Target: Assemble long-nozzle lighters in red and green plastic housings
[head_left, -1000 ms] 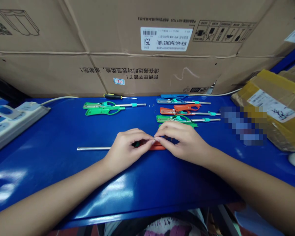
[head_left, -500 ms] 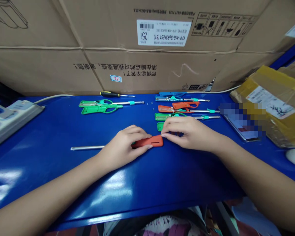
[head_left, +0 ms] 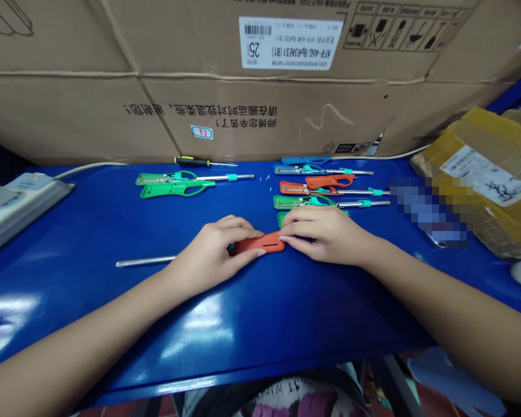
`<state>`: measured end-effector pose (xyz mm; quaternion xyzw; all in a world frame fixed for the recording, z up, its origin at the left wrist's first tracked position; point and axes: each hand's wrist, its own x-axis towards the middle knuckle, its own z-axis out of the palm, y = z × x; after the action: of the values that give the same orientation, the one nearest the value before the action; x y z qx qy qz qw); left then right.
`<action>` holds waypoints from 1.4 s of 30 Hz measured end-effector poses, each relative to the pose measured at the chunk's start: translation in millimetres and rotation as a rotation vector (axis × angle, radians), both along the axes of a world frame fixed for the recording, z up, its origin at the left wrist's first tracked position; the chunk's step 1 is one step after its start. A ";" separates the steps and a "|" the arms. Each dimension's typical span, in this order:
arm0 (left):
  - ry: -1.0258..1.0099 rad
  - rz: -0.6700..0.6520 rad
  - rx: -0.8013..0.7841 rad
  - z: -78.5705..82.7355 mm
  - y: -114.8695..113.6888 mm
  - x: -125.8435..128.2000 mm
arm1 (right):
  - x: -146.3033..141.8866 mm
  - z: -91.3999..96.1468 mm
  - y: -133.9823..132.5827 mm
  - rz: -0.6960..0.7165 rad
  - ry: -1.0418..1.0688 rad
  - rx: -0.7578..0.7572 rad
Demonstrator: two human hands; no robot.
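Note:
An orange long-reach lighter (head_left: 271, 242) lies on the blue table, its metal tube (head_left: 145, 261) pointing left. My left hand (head_left: 219, 246) is closed around the lighter's handle, fingers above and thumb below, hiding the middle. At the handle's right end, my right hand (head_left: 319, 234) pinches with thumb and forefinger. A tiny shiny screw shows at those fingertips, touching the orange casing. Just beyond that hand lie opened lighters, among them a green one (head_left: 286, 202), an orange one (head_left: 293, 188) and a blue one (head_left: 286, 169).
Behind the left hand lie an opened green lighter (head_left: 156, 190) and a black-yellow screwdriver (head_left: 193, 162). Small screws (head_left: 268, 178) sit near the back. A power strip (head_left: 15, 208) is at left, a taped carton (head_left: 486, 179) at right. A large cardboard box (head_left: 200, 92) stands behind.
The lighter and both hands appear slightly further left as the camera view shifts. The right fingertips remain at the end of the orange casing.

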<state>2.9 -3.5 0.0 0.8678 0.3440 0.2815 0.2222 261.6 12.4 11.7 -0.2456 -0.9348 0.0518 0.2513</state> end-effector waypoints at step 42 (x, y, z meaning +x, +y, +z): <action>0.002 -0.006 0.009 -2.1 1.4 -0.3 | -6.5 0.2 3.4 -0.164 0.136 -0.390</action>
<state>2.6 -2.1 -2.0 0.8701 0.3403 0.2814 0.2189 255.1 15.9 11.9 -0.3609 -0.8649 0.2274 0.2647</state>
